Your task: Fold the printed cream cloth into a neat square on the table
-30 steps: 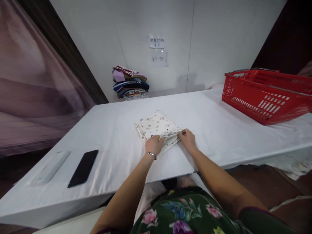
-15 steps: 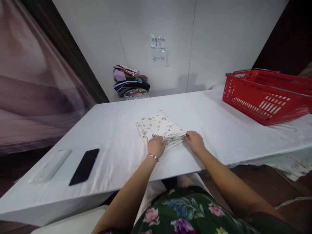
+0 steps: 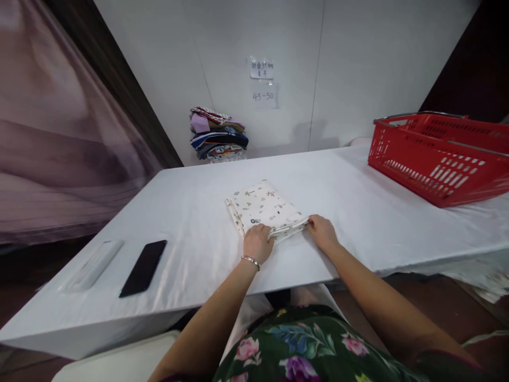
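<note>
A folded white cloth (image 3: 264, 204) with a small print of leaves and figures lies in layers on the white-covered table (image 3: 191, 212), its corner pointing away from me. My left hand (image 3: 257, 243), with a bracelet at the wrist, is closed on the near left corner of the cloth. At the near right corner my right hand (image 3: 321, 231) pinches the stacked edges between thumb and fingers. The layers show along the near edge between both hands. My fingertips are partly hidden by the cloth and the backs of my hands.
A red plastic basket (image 3: 433, 159) with metal handles stands on the right. A pile of folded fabrics (image 3: 218, 135) sits at the back by the wall. On the left lie a black phone (image 3: 143, 268) and a white flat packet (image 3: 93, 265). Paper notes (image 3: 262, 82) hang on the wall.
The near edge of the cloth lies flatter and neater, and my left hand has shifted slightly down its corner. Both hands keep their hold. The whole view has shifted slightly.
</note>
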The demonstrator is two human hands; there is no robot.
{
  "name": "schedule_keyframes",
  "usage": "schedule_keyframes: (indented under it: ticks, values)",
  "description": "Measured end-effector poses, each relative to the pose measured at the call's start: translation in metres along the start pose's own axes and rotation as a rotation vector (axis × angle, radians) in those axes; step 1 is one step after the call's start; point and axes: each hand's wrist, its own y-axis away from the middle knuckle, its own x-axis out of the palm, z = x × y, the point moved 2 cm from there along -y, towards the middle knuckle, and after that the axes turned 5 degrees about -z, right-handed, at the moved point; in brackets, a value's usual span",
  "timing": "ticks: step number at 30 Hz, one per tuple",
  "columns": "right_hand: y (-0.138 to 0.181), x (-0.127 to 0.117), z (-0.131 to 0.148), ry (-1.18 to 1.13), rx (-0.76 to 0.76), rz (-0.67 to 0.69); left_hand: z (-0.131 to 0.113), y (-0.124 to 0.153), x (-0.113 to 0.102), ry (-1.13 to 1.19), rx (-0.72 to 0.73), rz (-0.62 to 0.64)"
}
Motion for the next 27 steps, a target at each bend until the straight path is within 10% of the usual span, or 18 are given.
schedule_keyframes:
  ticks: [9, 15, 27]
  values:
    - [0.008, -0.008, -0.015, -0.026, -0.056, 0.087, 0.001, 0.032, 0.003, 0.107, 0.122, -0.113]
    - [-0.010, -0.033, 0.029, -0.267, -0.287, -0.124, -0.004, 0.043, 0.008, 0.133, 0.151, -0.177]
    - [0.001, 0.022, 0.042, 0.078, -0.513, 0.353, 0.018, 0.054, -0.004, 0.457, 0.098, -0.257]
